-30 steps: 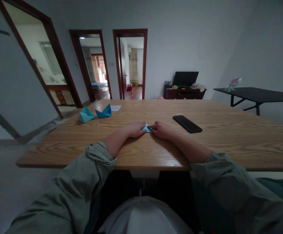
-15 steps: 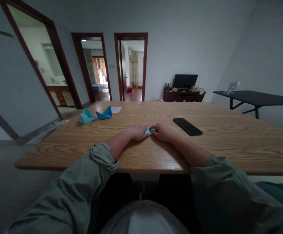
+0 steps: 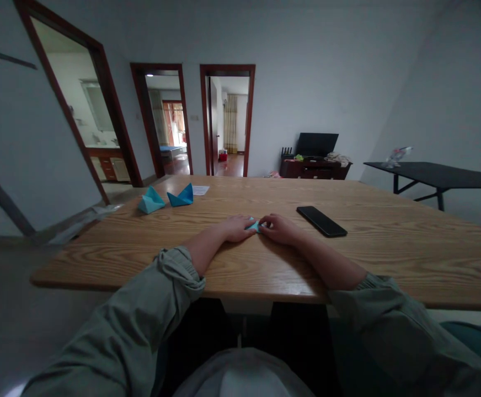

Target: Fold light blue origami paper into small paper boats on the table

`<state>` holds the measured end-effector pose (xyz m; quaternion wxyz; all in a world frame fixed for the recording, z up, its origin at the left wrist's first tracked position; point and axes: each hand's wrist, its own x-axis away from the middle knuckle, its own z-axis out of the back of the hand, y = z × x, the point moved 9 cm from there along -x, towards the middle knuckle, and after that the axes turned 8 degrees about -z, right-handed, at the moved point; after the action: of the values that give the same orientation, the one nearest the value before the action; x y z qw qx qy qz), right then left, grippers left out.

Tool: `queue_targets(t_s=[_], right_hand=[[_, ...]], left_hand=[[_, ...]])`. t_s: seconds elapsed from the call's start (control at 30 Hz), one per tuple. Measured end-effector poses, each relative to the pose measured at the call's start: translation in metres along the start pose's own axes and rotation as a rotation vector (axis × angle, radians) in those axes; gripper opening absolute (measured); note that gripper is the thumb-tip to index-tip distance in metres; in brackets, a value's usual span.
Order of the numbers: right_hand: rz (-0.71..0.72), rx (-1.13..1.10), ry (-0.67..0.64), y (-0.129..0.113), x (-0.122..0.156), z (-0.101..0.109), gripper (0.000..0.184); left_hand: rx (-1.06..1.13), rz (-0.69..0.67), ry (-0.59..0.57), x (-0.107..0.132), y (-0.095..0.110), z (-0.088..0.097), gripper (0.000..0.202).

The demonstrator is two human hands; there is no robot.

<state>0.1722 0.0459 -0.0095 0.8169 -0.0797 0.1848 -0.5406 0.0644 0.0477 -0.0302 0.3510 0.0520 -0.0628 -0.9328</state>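
Note:
On the wooden table, a small piece of folded light-blue paper (image 3: 254, 225) lies between my two hands, partly covered by them. My left hand (image 3: 239, 228) rests on its left side, palm down, fingers stretched out flat and thumb along the near edge. From the other side my right hand (image 3: 277, 227) pinches the paper's right edge with curled fingers. Two finished-looking folded paper shapes stand farther left: a light-blue one (image 3: 151, 200) and a darker paper boat (image 3: 181, 195).
A black phone (image 3: 321, 221) lies right of my hands on the table (image 3: 389, 242). Behind the paper boat is a white printed slip (image 3: 200, 190). A black side table (image 3: 443, 173) stands at the right, and a cabinet (image 3: 315, 170) with a screen at the far wall.
The view has tilted slightly, so everything sits a little lower and farther right. My right fingers have shifted a little at the paper's edge; my left hand stays on it.

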Motion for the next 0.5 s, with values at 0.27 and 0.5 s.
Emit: queue_targets(t_s=[0.27,0.5], right_hand=[[0.04,-0.046,-0.033,-0.006,0.006,0.003,0.044],[0.04,-0.071,-0.031,-0.006,0.005,0.004,0.034]], left_hand=[[0.045,-0.144,0.105,-0.001,0.009,0.01,0.052],[0.173,-0.079,0.172,0.004,0.005,0.018,0.043]])
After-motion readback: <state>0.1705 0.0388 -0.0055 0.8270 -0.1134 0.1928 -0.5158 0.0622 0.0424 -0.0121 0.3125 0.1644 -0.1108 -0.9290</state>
